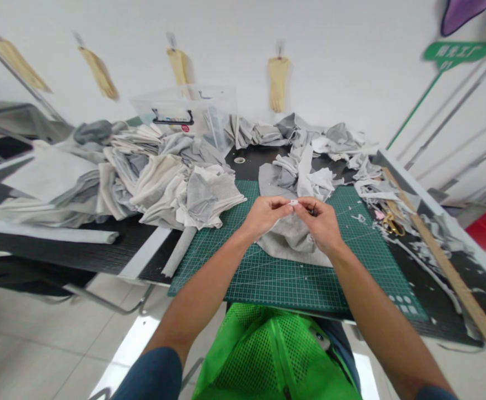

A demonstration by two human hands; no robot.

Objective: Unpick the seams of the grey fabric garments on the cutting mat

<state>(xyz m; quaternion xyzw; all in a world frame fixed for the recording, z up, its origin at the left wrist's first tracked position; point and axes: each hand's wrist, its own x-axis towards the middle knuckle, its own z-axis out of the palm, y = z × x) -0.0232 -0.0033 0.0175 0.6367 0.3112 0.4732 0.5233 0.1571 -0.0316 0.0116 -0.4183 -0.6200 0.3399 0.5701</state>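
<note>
So the left hand (269,215) and right hand (318,222) are both pinched shut on a small white bit of the grey cloth (290,236), looks like an edge though it's kinda blurry, right over the green cutting mat (284,280).

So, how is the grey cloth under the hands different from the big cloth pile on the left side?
The grey cloth lies on the green mat, while most of the cloth pile is on the black table. The left hand and right hand are over the grey cloth; neither touches the cloth pile. The cloth pile has many folded pieces and takes much more room than the grey cloth. Both include grey fabric.
</note>
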